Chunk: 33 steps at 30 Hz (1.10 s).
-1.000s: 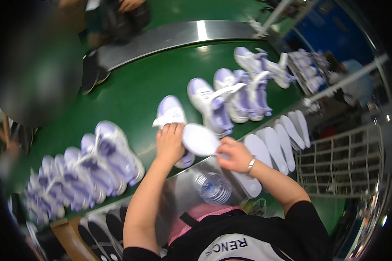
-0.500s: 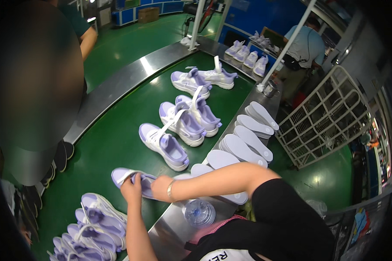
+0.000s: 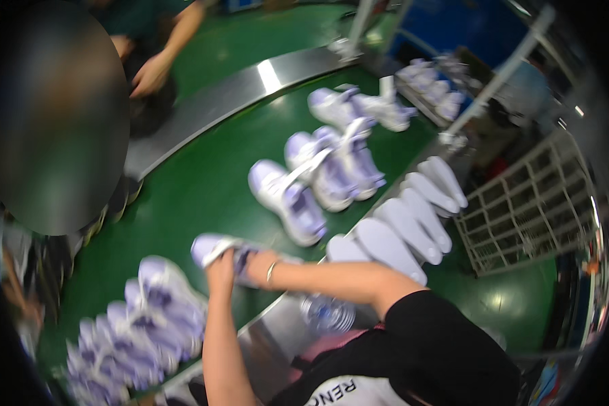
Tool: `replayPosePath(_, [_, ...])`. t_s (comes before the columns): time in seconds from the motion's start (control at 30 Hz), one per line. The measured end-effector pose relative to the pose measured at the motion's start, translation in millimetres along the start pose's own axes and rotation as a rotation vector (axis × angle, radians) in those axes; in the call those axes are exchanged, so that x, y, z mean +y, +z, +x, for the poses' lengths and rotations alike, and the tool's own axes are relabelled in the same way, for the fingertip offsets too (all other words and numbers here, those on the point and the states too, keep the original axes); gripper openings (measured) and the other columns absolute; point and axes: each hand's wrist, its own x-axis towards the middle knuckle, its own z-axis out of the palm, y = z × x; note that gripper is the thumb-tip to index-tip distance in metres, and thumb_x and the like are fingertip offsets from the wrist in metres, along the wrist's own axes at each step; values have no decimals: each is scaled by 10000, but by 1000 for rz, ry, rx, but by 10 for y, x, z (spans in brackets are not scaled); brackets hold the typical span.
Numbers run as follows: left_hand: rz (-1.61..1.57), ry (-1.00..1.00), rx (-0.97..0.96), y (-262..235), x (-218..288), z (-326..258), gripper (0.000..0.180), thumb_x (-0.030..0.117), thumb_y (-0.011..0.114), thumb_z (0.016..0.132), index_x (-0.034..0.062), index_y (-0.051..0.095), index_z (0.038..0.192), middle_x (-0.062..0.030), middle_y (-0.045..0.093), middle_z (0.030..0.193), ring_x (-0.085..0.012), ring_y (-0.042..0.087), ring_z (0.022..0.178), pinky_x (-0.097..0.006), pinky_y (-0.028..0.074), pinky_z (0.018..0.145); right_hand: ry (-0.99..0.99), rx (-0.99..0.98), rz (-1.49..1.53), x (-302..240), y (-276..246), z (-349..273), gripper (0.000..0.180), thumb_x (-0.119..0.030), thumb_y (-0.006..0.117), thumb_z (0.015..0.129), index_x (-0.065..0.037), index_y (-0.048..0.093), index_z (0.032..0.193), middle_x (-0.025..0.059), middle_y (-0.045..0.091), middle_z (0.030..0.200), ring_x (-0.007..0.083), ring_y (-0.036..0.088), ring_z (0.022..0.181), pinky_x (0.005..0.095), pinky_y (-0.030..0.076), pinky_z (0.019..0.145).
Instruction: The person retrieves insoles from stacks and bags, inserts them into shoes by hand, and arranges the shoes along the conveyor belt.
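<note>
A white and lilac sneaker [image 3: 207, 247] lies on the green belt in front of me, its toe pointing left. My left hand [image 3: 221, 265] is closed on the sneaker around its tongue and laces. At the heel end, my right hand [image 3: 258, 266] has its fingers at the shoe's opening; they are blurred and partly hidden, but they look closed on the shoe. Pale insoles [image 3: 389, 247] lie in a row along the metal edge beyond my right forearm. A clear plastic bottle [image 3: 326, 312] stands under that forearm.
Several more sneakers [image 3: 287, 203] sit farther up the belt. A packed row of sneakers [image 3: 139, 325] stands at the lower left. A wire cart [image 3: 531, 206] is on the right. Across the metal rail [image 3: 230, 101], a person's hand [image 3: 152, 73] shows at the upper left.
The view has swung, so the belt and its shoes appear shifted right and up. Both my hands stay on the same sneaker. The other person's hand has come into sight at the upper left.
</note>
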Motion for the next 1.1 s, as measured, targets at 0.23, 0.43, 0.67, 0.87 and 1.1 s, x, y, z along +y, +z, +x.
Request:
replayPosePath(0.23, [-23,36,100,44,-108,40,282,256,428,785,22,584,802,-162,594,780,-322,562,731,-379,440,653,17,-167,-126,111,-673,-645,334,-323,555,698,-62,549,906,127,539,906,283,524,869,401,421,729])
replayPosePath(0.43, [-168,-159,69,20,-354,-7,254,238,470,801,15,592,803,-132,592,706,-208,571,664,-310,440,576,-98,-156,-140,24,-596,-550,203,-195,562,676,-49,608,809,136,571,894,259,570,819,353,473,671])
replayPosePath(0.67, [-488,-307,67,11,-217,-86,232,214,494,828,3,590,845,-46,579,706,-116,499,633,-258,415,568,-72,-247,-27,-41,-174,127,176,-89,490,703,-31,607,820,169,561,946,297,561,860,364,469,692])
replayPosePath(0.87, [-466,-255,60,28,-301,-43,223,205,488,835,9,588,868,-44,570,703,-115,493,626,-253,410,564,-158,-626,-268,-56,-94,363,263,-118,458,750,-35,604,953,176,572,997,281,568,906,327,443,794])
replayPosePath(1.1, [-375,-178,98,73,-309,-42,230,201,459,846,2,564,892,-84,585,722,-148,531,656,-279,430,584,-51,-366,-130,-29,-108,232,220,-140,477,747,-64,635,881,133,605,939,235,587,875,315,464,733])
